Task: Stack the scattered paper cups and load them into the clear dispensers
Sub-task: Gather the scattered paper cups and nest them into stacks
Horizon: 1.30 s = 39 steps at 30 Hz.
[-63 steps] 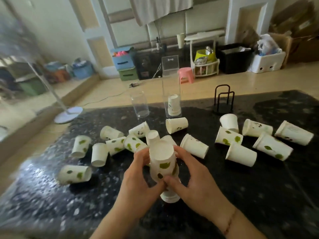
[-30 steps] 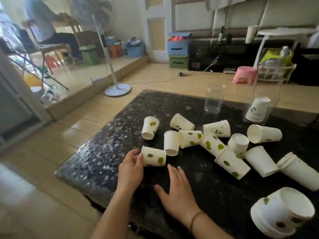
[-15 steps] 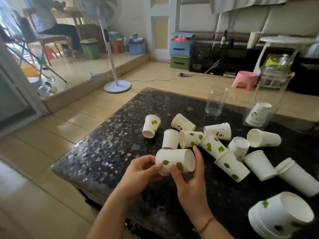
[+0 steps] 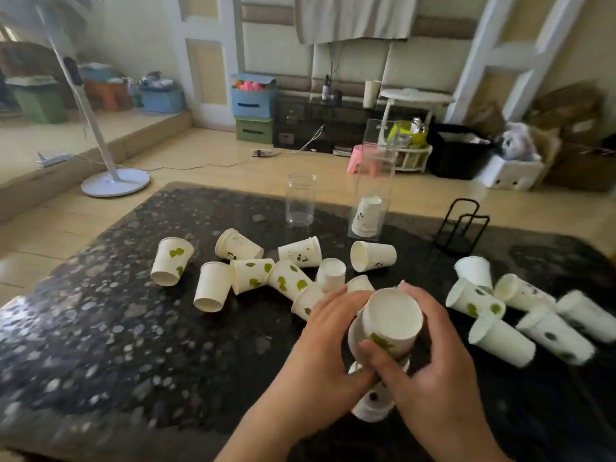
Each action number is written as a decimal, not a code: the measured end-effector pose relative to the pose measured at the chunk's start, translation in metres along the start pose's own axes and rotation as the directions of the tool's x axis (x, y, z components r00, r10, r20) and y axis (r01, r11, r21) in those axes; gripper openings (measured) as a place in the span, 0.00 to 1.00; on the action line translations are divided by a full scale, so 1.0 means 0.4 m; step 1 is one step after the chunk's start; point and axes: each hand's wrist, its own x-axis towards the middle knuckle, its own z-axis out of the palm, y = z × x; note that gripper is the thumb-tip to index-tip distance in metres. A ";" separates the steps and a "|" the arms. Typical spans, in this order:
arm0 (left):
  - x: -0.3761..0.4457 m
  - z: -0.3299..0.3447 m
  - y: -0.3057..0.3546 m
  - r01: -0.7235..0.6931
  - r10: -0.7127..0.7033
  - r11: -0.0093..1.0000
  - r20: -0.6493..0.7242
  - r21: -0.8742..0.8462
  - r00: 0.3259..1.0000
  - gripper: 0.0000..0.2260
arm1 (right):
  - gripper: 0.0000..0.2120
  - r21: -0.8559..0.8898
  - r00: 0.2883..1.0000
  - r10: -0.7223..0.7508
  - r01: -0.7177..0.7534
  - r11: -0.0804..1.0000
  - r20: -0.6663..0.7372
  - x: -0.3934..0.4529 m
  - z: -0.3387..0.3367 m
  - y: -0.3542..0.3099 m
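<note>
Gripping from both sides, the left hand (image 4: 328, 345) and right hand (image 4: 430, 358) were curled round an inverted stack of white, green-leafed paper cups (image 4: 386, 331), held above the black speckled stone table (image 4: 133, 328). Loose cups were scattered beyond; one white cup (image 4: 366, 216) was seen inside the tall clear square dispenser (image 4: 375, 168).

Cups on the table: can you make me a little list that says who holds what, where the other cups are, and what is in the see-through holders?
left hand: grips the cup stack
right hand: grips the same stack
stack: inverted, held over the table
loose cups left: lying scattered on their sides
loose cups right: lying scattered too
tall dispenser: a few cups at the bottom
short dispenser: no cups inside
black rack: far right, holds nothing
</note>
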 end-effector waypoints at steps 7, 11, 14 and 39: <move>0.001 0.087 -0.038 0.146 -0.151 0.987 0.073 0.063 0.986 0.27 | 0.33 -0.022 0.957 0.226 -0.226 0.974 0.183 -0.039 -0.035 0.111; -0.008 0.090 -0.050 0.162 -0.168 0.983 0.074 0.086 0.983 0.27 | 0.30 -0.045 0.945 0.217 -0.213 0.976 0.243 -0.053 -0.035 0.132; -0.018 0.106 -0.077 0.216 -0.236 0.966 0.140 0.145 0.962 0.27 | 0.25 -0.098 0.913 0.255 -0.236 0.967 0.317 -0.063 -0.031 0.148; 0.146 -0.008 -0.172 0.483 -0.674 0.706 -0.281 -0.518 0.683 0.11 | 0.27 0.156 0.909 0.399 -0.414 0.897 0.120 0.077 -0.101 0.207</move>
